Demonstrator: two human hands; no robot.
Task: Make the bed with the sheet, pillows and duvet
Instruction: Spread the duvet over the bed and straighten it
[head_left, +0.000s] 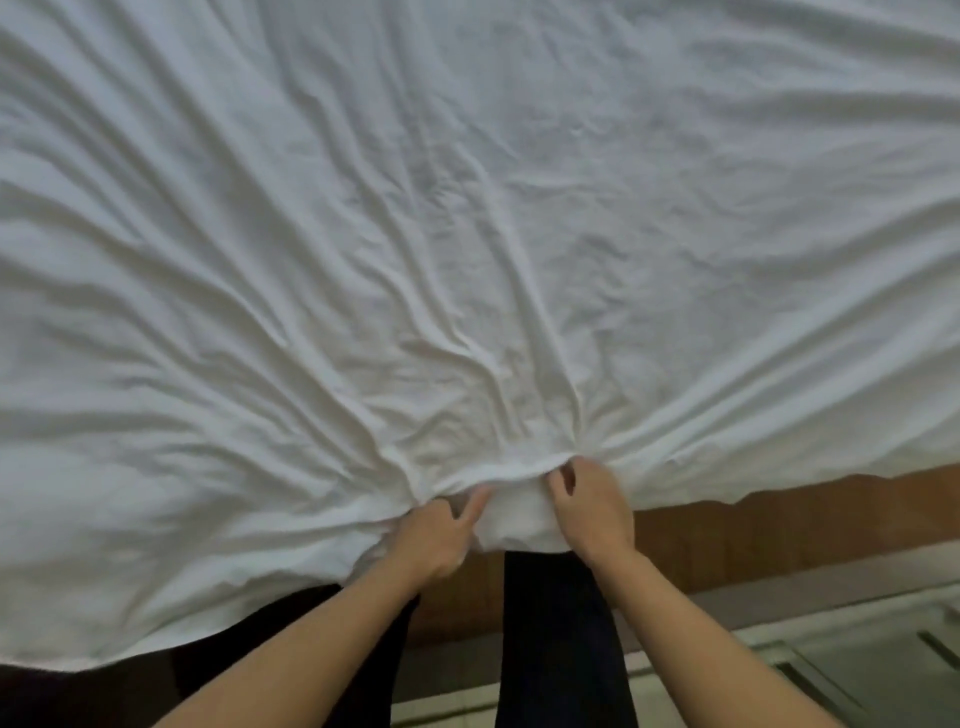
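Now both hands grip sheet (467, 234).

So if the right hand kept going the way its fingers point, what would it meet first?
The right hand points up and away into the bunched edge of the white sheet that it already grips; beyond lies only more wrinkled sheet, as far as depth shows.

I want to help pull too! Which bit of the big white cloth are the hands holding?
Start at the white sheet that fills nearly the whole view, then go down to its near edge. The left hand and right hand grip a bunched fold there. Every long wrinkle fans out from that bunch.
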